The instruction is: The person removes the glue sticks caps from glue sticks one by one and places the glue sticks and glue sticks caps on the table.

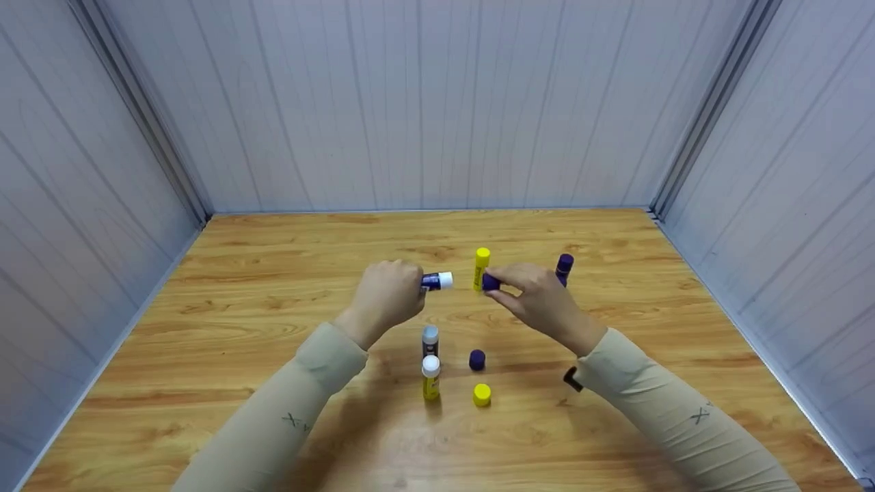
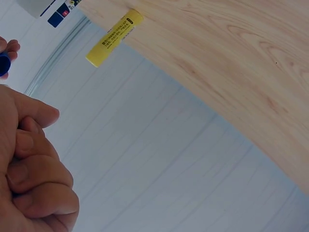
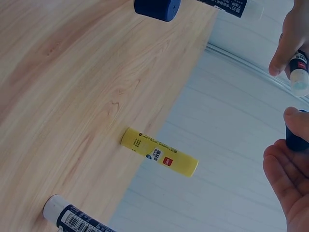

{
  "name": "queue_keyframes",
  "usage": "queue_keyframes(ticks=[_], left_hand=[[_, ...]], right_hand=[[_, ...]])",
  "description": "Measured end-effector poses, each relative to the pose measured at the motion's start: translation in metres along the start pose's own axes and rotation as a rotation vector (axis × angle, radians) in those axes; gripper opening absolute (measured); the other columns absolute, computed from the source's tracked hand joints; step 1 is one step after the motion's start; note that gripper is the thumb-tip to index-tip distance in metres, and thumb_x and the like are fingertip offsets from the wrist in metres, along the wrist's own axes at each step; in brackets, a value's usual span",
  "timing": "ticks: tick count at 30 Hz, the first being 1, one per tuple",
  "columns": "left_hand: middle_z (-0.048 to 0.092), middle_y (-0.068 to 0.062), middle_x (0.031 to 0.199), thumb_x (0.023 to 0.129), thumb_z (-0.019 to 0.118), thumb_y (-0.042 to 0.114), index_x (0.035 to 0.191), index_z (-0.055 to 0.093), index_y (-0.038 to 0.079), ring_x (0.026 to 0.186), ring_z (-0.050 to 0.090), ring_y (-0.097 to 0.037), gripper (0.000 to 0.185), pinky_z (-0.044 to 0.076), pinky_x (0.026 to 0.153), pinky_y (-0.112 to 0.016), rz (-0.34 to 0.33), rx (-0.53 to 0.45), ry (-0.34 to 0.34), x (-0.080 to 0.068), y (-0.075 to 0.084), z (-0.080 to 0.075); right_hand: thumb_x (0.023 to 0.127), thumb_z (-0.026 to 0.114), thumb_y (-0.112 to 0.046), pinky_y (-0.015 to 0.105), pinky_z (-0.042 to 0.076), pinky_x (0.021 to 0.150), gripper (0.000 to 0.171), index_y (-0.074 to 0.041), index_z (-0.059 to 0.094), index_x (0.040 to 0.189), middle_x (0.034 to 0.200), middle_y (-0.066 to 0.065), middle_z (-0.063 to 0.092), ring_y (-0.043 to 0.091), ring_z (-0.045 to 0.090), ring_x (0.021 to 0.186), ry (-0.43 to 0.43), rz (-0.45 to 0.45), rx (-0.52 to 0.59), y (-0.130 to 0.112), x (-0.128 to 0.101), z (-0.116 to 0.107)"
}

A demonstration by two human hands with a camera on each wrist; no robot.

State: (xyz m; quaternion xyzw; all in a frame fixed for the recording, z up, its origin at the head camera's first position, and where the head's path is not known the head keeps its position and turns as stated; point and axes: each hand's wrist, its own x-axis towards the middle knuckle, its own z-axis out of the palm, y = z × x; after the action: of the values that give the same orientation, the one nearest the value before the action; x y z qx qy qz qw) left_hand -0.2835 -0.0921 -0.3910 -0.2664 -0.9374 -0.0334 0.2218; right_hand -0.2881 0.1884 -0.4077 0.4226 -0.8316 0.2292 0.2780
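My left hand holds a dark blue glue stick sideways, its uncapped white end facing right. In my right hand, thumb and fingers pinch a dark blue cap. A gap separates the cap from the glue stick's white end. The right wrist view also shows the held glue stick and the pinched cap. Just behind the cap stands a capped yellow glue stick. Another capped, dark blue glue stick is partly hidden by my right hand.
Nearer me stand an uncapped dark blue glue stick and, before it, an uncapped yellow glue stick. Right of them sit a loose dark blue cap and a yellow cap. Pale panel walls enclose the wooden tabletop.
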Motion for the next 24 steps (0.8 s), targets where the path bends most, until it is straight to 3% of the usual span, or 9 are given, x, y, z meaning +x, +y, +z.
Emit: queue_keyframes(ticks=[4, 10, 18, 24], left_hand=[[0.062, -0.006, 0.065, 0.094, 0.076, 0.012, 0.08, 0.069, 0.004, 0.054, 0.044, -0.014, 0.018, 0.056, 0.05, -0.042, -0.013, -0.022, 0.007, 0.001, -0.001, -0.001], [0.068, -0.009, 0.071, 0.094, 0.076, 0.013, 0.084, 0.069, 0.004, 0.059, 0.052, -0.02, 0.015, 0.058, 0.058, -0.046, -0.075, -0.106, -0.044, 0.002, -0.003, -0.003], [0.053, -0.001, 0.066, 0.102, 0.068, 0.015, 0.08, 0.065, 0.005, 0.056, 0.041, -0.013, 0.024, 0.037, 0.053, -0.031, -0.202, -0.386, -0.051, 0.004, -0.009, -0.002], [0.048, 0.004, 0.064, 0.104, 0.067, 0.019, 0.074, 0.058, 0.012, 0.053, 0.041, -0.01, 0.032, 0.035, 0.05, -0.026, -0.261, -0.612, -0.032, 0.006, -0.015, 0.0]], right_hand=[[0.094, 0.084, -0.006, 0.041, 0.068, 0.082, 0.029, 0.007, 0.077, 0.12, 0.111, 0.021, 0.081, 0.032, 0.081, 0.099, -0.025, 0.02, 0.013, 0.0, 0.002, 0.0], [0.098, 0.081, -0.008, 0.041, 0.067, 0.083, 0.03, 0.006, 0.076, 0.124, 0.111, 0.02, 0.08, 0.032, 0.08, 0.1, -0.082, 0.067, 0.026, 0.0, 0.002, 0.0], [0.105, 0.073, -0.01, 0.043, 0.066, 0.093, 0.034, 0.006, 0.07, 0.134, 0.122, 0.019, 0.075, 0.032, 0.077, 0.111, -0.226, 0.17, 0.032, -0.003, 0.003, 0.0], [0.105, 0.072, -0.01, 0.045, 0.065, 0.093, 0.034, 0.007, 0.068, 0.134, 0.125, 0.021, 0.076, 0.033, 0.077, 0.11, -0.312, 0.21, 0.034, -0.004, 0.004, 0.003]])
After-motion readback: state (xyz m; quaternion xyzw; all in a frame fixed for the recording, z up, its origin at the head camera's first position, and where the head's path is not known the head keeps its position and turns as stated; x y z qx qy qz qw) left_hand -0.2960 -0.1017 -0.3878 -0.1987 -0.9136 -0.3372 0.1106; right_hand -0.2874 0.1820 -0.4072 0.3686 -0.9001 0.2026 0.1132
